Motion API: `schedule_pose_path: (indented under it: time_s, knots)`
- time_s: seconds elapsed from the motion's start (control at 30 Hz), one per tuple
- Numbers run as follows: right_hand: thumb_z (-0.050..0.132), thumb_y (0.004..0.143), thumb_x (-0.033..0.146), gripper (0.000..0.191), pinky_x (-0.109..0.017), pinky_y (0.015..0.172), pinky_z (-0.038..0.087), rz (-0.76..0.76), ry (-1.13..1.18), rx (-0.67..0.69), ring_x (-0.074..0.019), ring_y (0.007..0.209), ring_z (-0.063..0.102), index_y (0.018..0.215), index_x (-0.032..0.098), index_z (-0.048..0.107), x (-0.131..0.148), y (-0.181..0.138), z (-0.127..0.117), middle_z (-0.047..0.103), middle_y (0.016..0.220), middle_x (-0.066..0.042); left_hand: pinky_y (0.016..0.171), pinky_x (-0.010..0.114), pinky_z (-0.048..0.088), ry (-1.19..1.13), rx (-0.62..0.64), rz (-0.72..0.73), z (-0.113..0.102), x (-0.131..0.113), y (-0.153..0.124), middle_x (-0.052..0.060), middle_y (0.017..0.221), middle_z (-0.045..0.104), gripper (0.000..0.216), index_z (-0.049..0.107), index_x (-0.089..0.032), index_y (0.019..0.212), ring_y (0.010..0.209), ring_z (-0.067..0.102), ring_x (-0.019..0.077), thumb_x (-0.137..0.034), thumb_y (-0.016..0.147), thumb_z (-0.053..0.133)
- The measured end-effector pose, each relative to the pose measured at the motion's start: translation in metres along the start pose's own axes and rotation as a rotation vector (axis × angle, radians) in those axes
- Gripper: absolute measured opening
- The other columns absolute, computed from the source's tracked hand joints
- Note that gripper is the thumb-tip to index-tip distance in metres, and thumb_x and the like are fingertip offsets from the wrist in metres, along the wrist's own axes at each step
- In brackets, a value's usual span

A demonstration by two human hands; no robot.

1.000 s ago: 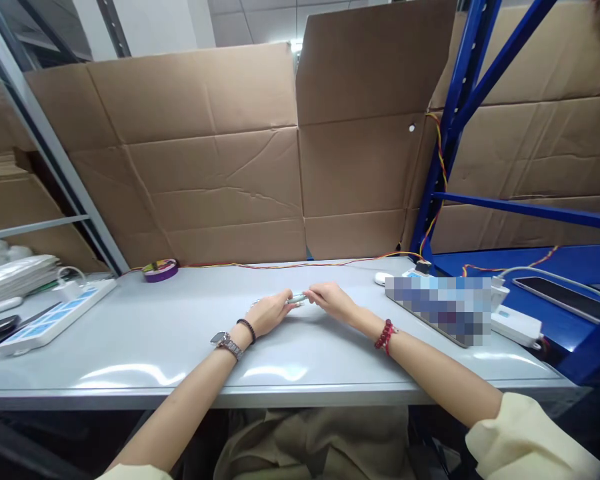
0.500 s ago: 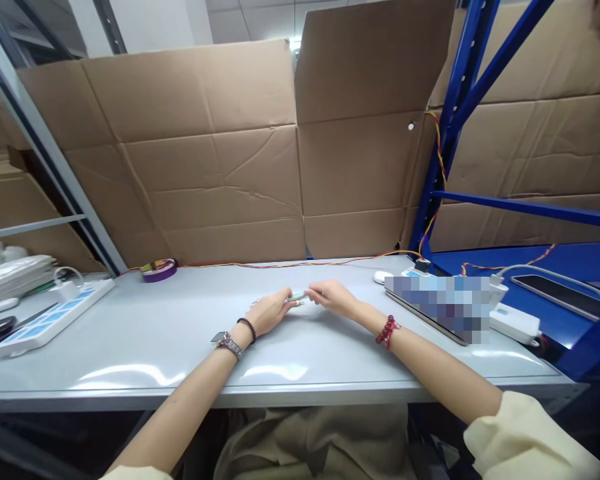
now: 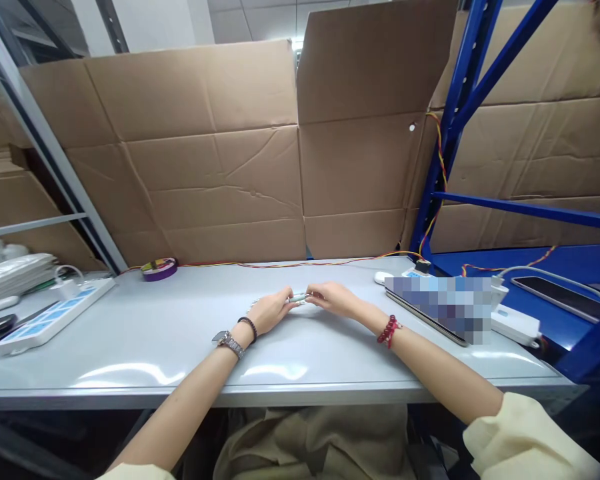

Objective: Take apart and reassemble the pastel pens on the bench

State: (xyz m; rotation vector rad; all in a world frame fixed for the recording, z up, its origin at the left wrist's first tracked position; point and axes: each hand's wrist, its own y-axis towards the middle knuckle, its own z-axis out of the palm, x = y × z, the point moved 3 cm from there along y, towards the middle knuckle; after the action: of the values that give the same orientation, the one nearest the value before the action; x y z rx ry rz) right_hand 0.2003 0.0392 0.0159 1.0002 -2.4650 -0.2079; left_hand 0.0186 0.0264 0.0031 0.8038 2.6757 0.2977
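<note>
A slim pale-green pen [image 3: 297,298] lies between my two hands, held low over the table's middle. My left hand [image 3: 271,312] is closed round its left part, with thumb and fingers pinching it. At the other end, the fingertips of my right hand [image 3: 333,299] are closed on the pen's thin, metallic-looking tip. My fingers cover both ends, so the fine detail there is hidden.
The grey table [image 3: 190,333] is backed by cardboard [image 3: 220,167]. A purple tape roll [image 3: 159,269] stands at the back left, a power strip [image 3: 55,317] farther left. To the right are a tablet-like device [image 3: 430,310] with a blurred screen, a white adapter [image 3: 516,325] and a phone [image 3: 563,297].
My right fingers have shifted slightly and now curl more closely round the pen's right end. My left hand keeps its grip almost in place.
</note>
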Motion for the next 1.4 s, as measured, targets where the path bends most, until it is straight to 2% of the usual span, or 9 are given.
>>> schedule_pose_path:
  time_s: [0.17, 0.37, 0.53, 0.73, 0.97, 1.07, 1.17, 1.3, 1.4]
  knots:
    - [0.045, 0.091, 0.038, 0.031, -0.025, 0.057, 0.044, 0.022, 0.1, 0.023, -0.0086, 0.054, 0.051, 0.074, 0.014, 0.057, 0.0, 0.001, 0.003, 0.055, 0.063, 0.003, 0.066, 0.03, 0.046, -0.031, -0.017, 0.0, -0.003, 0.0, 0.002, 0.002, 0.081, 0.059, 0.026, 0.055, -0.015, 0.099, 0.068, 0.056, 0.0139, -0.038, 0.091, 0.045]
    - [0.025, 0.095, 0.042, 0.054, -0.026, 0.055, 0.038, 0.138, 0.315, -0.025, -0.0105, 0.045, 0.041, 0.048, 0.019, 0.041, -0.001, 0.007, 0.006, 0.04, 0.043, 0.004, 0.077, 0.037, 0.049, -0.141, -0.091, -0.093, -0.012, 0.013, 0.005, 0.006, 0.101, 0.059, 0.025, 0.056, -0.015, 0.104, 0.087, 0.058, 0.017, -0.034, 0.089, 0.05]
    - [0.028, 0.094, 0.05, 0.053, -0.023, 0.049, 0.036, 0.208, 0.465, 0.015, -0.0074, 0.039, 0.037, 0.055, 0.018, 0.045, -0.007, 0.005, 0.008, 0.039, 0.044, 0.008, 0.07, 0.033, 0.051, -0.379, -0.142, -0.236, -0.018, 0.039, 0.006, 0.005, 0.096, 0.059, 0.025, 0.056, -0.013, 0.102, 0.08, 0.059, 0.0154, -0.033, 0.088, 0.053]
    - [0.029, 0.089, 0.056, 0.053, -0.022, 0.043, 0.034, 0.118, 0.617, 0.252, -0.0089, 0.039, 0.039, 0.056, 0.019, 0.048, 0.005, 0.0, 0.014, 0.045, 0.042, 0.004, 0.056, 0.025, 0.05, -0.81, -0.18, -0.313, -0.018, 0.052, 0.007, 0.002, 0.084, 0.059, 0.02, 0.056, -0.012, 0.099, 0.064, 0.057, 0.0102, -0.029, 0.088, 0.053]
    - [0.031, 0.089, 0.057, 0.055, -0.021, 0.048, 0.037, 0.014, 0.65, 0.377, -0.009, 0.043, 0.044, 0.066, 0.015, 0.058, 0.014, 0.0, 0.028, 0.054, 0.046, 0.002, 0.078, 0.036, 0.05, -1.293, -0.187, -0.266, -0.019, 0.034, 0.007, 0.007, 0.104, 0.06, 0.021, 0.058, -0.012, 0.095, 0.092, 0.059, 0.0181, -0.031, 0.086, 0.056]
    - [0.029, 0.09, 0.057, 0.057, -0.021, 0.05, 0.037, -0.003, 0.628, 0.372, -0.009, 0.044, 0.044, 0.07, 0.014, 0.061, 0.012, 0.001, 0.033, 0.054, 0.045, 0.001, 0.083, 0.034, 0.047, -1.459, -0.154, -0.254, -0.02, 0.028, 0.006, 0.005, 0.097, 0.063, 0.019, 0.059, -0.016, 0.085, 0.096, 0.058, 0.0192, -0.033, 0.079, 0.065]
    - [0.028, 0.09, 0.057, 0.057, -0.022, 0.051, 0.038, -0.015, 0.616, 0.352, -0.0094, 0.045, 0.044, 0.07, 0.014, 0.06, 0.011, 0.001, 0.035, 0.053, 0.046, 0.002, 0.082, 0.031, 0.047, -1.588, -0.128, -0.244, -0.021, 0.024, 0.005, 0.003, 0.09, 0.063, 0.019, 0.059, -0.018, 0.083, 0.093, 0.06, 0.0186, -0.031, 0.074, 0.07]
    - [0.028, 0.091, 0.054, 0.053, -0.022, 0.052, 0.039, -0.027, 0.604, 0.301, -0.01, 0.046, 0.047, 0.067, 0.016, 0.055, 0.012, 0.001, 0.037, 0.051, 0.047, 0.002, 0.08, 0.03, 0.047, -1.717, -0.1, -0.214, -0.023, 0.019, 0.005, 0.001, 0.081, 0.059, 0.013, 0.057, -0.017, 0.08, 0.087, 0.06, 0.0172, -0.025, 0.076, 0.067]
    - [0.026, 0.093, 0.05, 0.051, -0.023, 0.056, 0.039, -0.025, 0.582, 0.195, -0.0095, 0.045, 0.044, 0.064, 0.017, 0.052, 0.016, 0.002, 0.039, 0.048, 0.047, 0.004, 0.078, 0.031, 0.048, -1.804, -0.097, -0.209, -0.026, 0.014, 0.005, 0.0, 0.072, 0.054, 0.017, 0.053, -0.017, 0.074, 0.078, 0.059, 0.0159, -0.031, 0.082, 0.06]
